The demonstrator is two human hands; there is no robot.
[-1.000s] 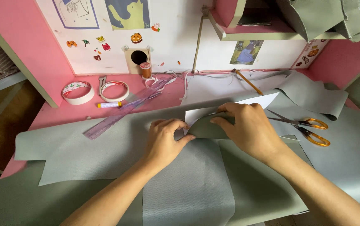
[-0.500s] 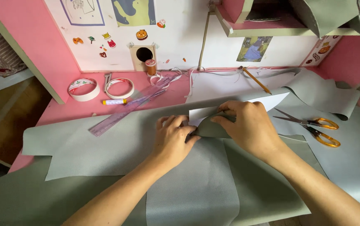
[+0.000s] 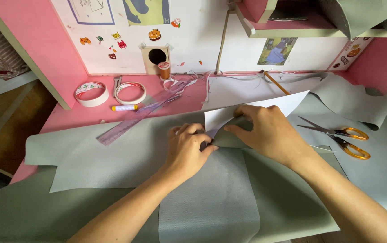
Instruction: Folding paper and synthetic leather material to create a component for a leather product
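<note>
A large sheet of grey-green material (image 3: 112, 157) covers the pink desk (image 3: 81, 117). Its flap (image 3: 227, 137) is folded back over a white sheet of paper (image 3: 265, 105) at the middle. My left hand (image 3: 186, 150) presses down at the base of the fold, fingertips pinching the material's edge. My right hand (image 3: 267, 132) holds the curled flap from the right, thumb under it and fingers on top against the paper.
Orange-handled scissors (image 3: 344, 139) lie right of my right hand. A translucent purple ruler (image 3: 139, 114), two tape rolls (image 3: 90, 93), a small glue stick (image 3: 125, 108) and a thread spool (image 3: 164, 70) sit at the back left. A pencil (image 3: 275, 82) lies at the back.
The view has shifted slightly. My hands have drawn closer together on the fold, and a little more white paper shows above the flap.
</note>
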